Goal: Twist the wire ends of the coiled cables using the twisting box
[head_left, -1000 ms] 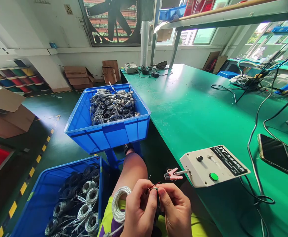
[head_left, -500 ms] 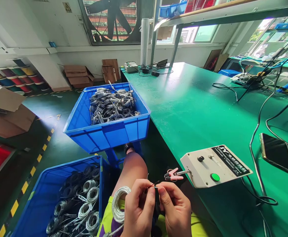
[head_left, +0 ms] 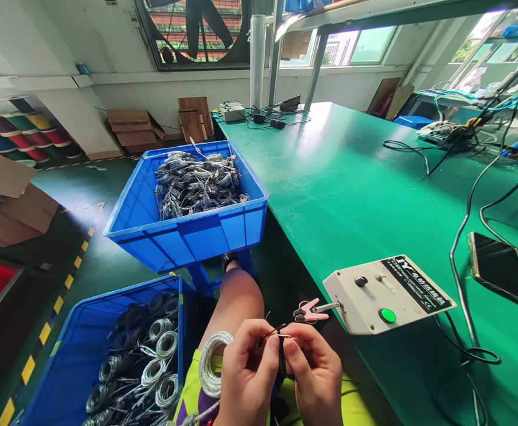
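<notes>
Both hands meet low in the middle, over my lap. My left hand [head_left: 246, 373] and my right hand [head_left: 314, 373] pinch the thin red and black wire ends [head_left: 274, 331] of a cable between their fingertips. A silvery braided cable coil [head_left: 211, 363] hangs at my left wrist. Just above the fingertips, a small pink clip [head_left: 308, 311] sticks out from the side of a white tester box [head_left: 387, 292] with a green button, which lies at the near edge of the green workbench [head_left: 343, 177].
A blue bin [head_left: 187, 204] with several cable coils stands ahead at the left; a second blue bin [head_left: 103, 355] of coils sits by my left knee. A phone [head_left: 501, 276] and black cords [head_left: 463, 236] lie on the bench at right. Cardboard boxes [head_left: 10, 201] are on the floor.
The view has tilted slightly, so everything sits a little lower or nearer. My hands have kept the wire ends pinched, shifting them a touch upward toward the pink clip.
</notes>
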`<state>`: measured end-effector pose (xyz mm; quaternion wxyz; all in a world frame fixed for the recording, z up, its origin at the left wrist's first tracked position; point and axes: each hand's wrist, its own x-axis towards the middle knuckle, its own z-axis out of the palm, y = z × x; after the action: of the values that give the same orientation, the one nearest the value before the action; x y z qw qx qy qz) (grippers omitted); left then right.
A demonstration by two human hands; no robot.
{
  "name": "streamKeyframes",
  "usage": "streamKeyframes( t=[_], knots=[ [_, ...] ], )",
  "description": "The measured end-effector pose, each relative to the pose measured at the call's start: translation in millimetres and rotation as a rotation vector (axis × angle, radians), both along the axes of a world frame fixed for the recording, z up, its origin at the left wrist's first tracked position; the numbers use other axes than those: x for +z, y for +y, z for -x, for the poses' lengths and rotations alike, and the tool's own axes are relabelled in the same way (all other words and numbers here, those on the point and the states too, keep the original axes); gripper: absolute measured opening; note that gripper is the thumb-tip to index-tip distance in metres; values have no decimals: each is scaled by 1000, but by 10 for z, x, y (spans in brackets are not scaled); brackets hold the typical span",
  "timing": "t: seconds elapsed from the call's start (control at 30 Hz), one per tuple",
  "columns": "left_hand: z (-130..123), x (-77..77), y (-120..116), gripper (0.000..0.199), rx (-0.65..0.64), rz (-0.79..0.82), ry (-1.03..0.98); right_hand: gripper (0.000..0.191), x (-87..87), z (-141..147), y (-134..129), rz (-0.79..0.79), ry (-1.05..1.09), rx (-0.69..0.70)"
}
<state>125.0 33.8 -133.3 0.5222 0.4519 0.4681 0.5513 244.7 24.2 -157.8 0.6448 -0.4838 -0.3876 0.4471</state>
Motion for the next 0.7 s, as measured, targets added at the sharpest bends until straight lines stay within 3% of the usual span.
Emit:
streamKeyframes(
  t=[0.13, 0.33, 0.5, 0.7],
  knots=[
    [-1, -65, -14, 29, 36, -1, 34, 17, 11, -6, -10, -17, -12, 6],
    [-2, -74, -20, 31, 25, 15, 22, 12, 196, 16, 32, -66, -63, -62],
    [0, -3, -19, 32, 7, 7, 15, 12, 243, 22, 44, -60, -66, -85],
    [18, 107, -6, 33, -60, -18, 99, 17, 166, 13, 4, -28, 32, -130]
  ],
)
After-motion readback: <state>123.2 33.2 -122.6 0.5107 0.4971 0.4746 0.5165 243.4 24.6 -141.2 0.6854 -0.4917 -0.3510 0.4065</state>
